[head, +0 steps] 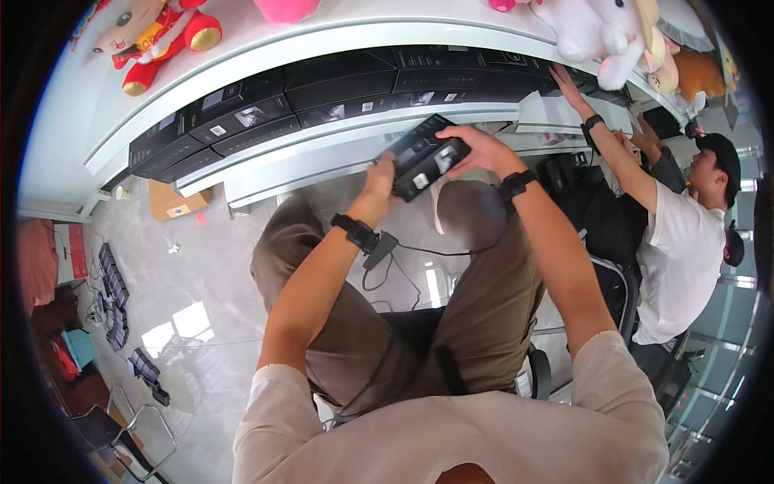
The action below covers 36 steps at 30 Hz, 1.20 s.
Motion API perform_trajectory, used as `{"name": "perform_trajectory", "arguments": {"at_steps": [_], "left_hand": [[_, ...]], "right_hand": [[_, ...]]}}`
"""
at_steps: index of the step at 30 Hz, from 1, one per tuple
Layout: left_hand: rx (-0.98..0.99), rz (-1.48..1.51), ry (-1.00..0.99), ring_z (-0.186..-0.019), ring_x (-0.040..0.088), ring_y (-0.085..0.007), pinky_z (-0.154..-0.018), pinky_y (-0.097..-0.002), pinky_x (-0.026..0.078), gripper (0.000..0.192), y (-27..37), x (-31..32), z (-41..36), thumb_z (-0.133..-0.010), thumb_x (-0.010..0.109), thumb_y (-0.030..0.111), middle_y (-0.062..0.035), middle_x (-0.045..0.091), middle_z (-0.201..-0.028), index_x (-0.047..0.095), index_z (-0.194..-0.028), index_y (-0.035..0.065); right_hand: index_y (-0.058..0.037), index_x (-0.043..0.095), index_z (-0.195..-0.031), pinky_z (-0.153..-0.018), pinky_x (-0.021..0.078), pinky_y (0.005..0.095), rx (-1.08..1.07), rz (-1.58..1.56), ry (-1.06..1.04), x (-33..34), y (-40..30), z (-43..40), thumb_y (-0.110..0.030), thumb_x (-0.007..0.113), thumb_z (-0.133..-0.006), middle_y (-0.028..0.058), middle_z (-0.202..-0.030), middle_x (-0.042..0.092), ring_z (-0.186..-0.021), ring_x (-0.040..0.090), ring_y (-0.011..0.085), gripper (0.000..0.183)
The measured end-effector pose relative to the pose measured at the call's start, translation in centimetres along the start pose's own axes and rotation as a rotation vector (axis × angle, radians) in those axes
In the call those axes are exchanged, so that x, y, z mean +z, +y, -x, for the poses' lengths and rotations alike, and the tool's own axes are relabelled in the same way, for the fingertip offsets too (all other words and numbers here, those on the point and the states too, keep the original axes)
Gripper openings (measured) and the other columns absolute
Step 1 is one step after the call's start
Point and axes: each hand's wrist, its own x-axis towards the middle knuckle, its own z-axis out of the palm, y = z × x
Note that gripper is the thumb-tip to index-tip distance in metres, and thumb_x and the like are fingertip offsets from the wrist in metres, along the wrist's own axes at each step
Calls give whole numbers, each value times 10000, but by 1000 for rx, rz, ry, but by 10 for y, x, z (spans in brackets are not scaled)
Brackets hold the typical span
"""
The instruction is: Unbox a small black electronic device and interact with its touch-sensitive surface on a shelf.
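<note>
A black cardboard product box (430, 156) with a printed picture and a white label is tilted in front of the shelf, above my knees. My left hand (380, 181) grips its near left end, while my right hand (478, 148) holds the opposite end from the right. Behind it, similar black boxes (338, 78) stand in a row, stacked on a white shelf (260, 176). A strap with a dark device (363, 237) is around my left wrist, and a cable runs from it across my lap.
Plush toys (163, 42) sit on the upper white shelf (387, 35). To my right, a co-worker (683, 242) in a white shirt reaches toward the boxes. An open brown carton (172, 199) lies on the floor at left, near several dark devices (115, 284) with cables. A metal-framed chair (142, 435) stands lower left.
</note>
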Motion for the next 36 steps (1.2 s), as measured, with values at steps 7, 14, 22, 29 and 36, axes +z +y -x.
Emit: {"name": "perform_trajectory", "arguments": {"at_steps": [7, 14, 22, 29, 36], "left_hand": [[307, -758, -110, -1018, 672, -359, -895, -460, 524, 432, 8, 43, 33, -906, 576, 368, -199, 694, -1107, 668, -1144, 20], [416, -1249, -299, -1067, 654, -388, -908, -452, 513, 386, 35, 33, 27, -915, 622, 328, -239, 683, -1110, 658, -1141, 17], [383, -1574, -257, -1073, 633, -446, -902, -504, 516, 344, 20, 29, 33, -948, 598, 307, -252, 643, -1127, 626, -1155, 34], [392, -1633, -279, -1079, 620, -449, -945, -517, 498, 348, 13, 37, 25, -952, 590, 287, -252, 625, -1137, 647, -1182, 32], [440, -1733, -261, -1093, 615, -439, -939, -501, 502, 351, 4, 34, 21, -947, 615, 258, -209, 619, -1162, 629, -1225, 44]], "right_hand": [[-81, 567, -1347, -1038, 492, 351, -691, 1040, -122, -179, 75, 10, -15, 939, -617, 64, -1299, 595, -1187, 591, 242, 823], [-91, 597, -1309, -970, 539, 382, -451, 1091, 376, -237, 162, -12, -226, 916, -727, 129, -1241, 642, -1156, 621, 291, 677], [-88, 533, -1368, -922, 567, 381, -418, 592, 423, -252, 271, -63, -135, 858, -811, 140, -1219, 631, -1071, 647, 266, 647], [-74, 571, -1311, -860, 608, 404, -99, -325, 597, -262, 319, -83, -76, 838, -805, 130, -1161, 638, -1011, 671, 269, 573], [52, 575, -1202, -808, 656, 441, 27, -514, 698, -197, 258, -64, -176, 796, -856, 136, -1106, 641, -967, 691, 283, 469]]}}
